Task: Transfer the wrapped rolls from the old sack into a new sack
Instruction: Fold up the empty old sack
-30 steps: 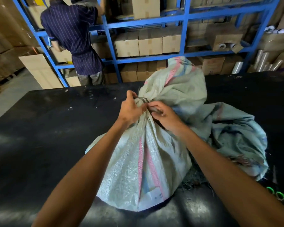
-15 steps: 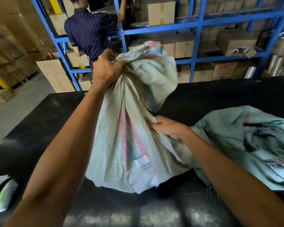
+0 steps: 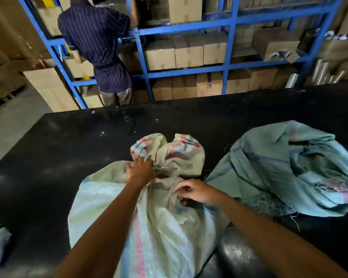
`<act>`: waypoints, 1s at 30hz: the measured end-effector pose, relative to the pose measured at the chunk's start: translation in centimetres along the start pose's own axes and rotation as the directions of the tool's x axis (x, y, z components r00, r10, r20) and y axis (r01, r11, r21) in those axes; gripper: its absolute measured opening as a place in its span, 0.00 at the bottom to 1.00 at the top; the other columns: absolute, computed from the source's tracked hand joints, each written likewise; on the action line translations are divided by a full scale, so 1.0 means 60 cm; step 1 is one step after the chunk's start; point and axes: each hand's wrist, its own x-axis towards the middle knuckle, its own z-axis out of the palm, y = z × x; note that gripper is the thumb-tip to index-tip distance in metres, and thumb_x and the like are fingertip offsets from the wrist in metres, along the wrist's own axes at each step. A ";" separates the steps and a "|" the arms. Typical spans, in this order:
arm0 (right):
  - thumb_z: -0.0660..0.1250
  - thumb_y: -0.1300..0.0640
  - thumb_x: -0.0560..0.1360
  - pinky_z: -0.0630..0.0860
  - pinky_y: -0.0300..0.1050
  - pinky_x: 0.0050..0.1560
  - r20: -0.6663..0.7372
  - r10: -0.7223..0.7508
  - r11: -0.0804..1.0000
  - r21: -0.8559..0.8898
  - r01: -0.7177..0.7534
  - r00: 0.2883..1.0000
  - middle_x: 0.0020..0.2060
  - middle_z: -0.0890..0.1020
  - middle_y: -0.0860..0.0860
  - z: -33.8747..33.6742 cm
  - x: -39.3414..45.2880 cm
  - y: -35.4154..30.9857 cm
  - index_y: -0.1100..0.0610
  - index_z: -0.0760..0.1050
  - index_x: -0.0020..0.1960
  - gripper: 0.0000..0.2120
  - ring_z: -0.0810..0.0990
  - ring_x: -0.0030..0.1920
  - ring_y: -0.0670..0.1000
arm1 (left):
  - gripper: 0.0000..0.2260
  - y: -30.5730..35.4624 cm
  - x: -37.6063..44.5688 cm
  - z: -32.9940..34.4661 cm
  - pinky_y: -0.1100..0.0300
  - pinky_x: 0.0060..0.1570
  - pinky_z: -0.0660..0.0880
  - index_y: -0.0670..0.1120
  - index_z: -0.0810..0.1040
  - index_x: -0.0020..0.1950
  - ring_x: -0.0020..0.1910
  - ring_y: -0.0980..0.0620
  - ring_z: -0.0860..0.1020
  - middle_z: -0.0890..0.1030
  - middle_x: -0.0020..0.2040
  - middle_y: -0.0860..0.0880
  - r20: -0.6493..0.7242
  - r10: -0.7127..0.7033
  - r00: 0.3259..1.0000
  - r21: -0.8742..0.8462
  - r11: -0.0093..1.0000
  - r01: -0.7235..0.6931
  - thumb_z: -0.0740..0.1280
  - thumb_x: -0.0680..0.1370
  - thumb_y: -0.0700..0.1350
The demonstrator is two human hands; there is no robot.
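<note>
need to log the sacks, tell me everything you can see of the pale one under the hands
The pale sack is woven plastic, whitish with pink and blue stripes. It lies full and bulging on the black table, neck gathered and bunched, the loose top flopped beyond. The left hand presses on the neck with its fingers spread; the right hand pinches folds just below. The teal sack lies crumpled beside it.

We face a sack on the table, second sack to its right (just beside); shelves and a person stand behind.
</note>
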 end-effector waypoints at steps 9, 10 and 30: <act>0.67 0.58 0.77 0.74 0.51 0.58 -0.732 -0.084 0.929 -0.302 -0.211 0.676 0.53 0.79 0.52 -0.179 -0.078 0.124 0.51 0.80 0.55 0.08 0.79 0.54 0.55 | 0.20 0.167 -0.026 -0.017 0.42 0.75 0.52 0.54 0.72 0.70 0.73 0.45 0.64 0.68 0.72 0.47 -0.320 0.261 0.911 -0.076 0.951 -0.299 0.63 0.78 0.51; 0.66 0.58 0.77 0.72 0.53 0.59 -0.777 -0.066 0.905 -0.311 -0.291 0.626 0.55 0.78 0.53 -0.206 -0.099 0.143 0.51 0.80 0.56 0.10 0.77 0.57 0.57 | 0.18 0.198 -0.026 -0.016 0.44 0.73 0.56 0.54 0.74 0.68 0.71 0.46 0.67 0.70 0.70 0.48 -0.320 0.296 0.900 -0.135 0.926 -0.353 0.63 0.78 0.51; 0.69 0.53 0.73 0.69 0.59 0.68 -0.787 0.607 0.741 0.513 -0.433 0.107 0.72 0.66 0.59 -0.546 -0.398 0.496 0.56 0.64 0.73 0.31 0.69 0.68 0.64 | 0.22 0.757 -0.021 0.123 0.40 0.75 0.49 0.64 0.62 0.76 0.76 0.48 0.61 0.64 0.77 0.54 0.218 0.667 0.712 0.031 0.725 -0.688 0.58 0.82 0.55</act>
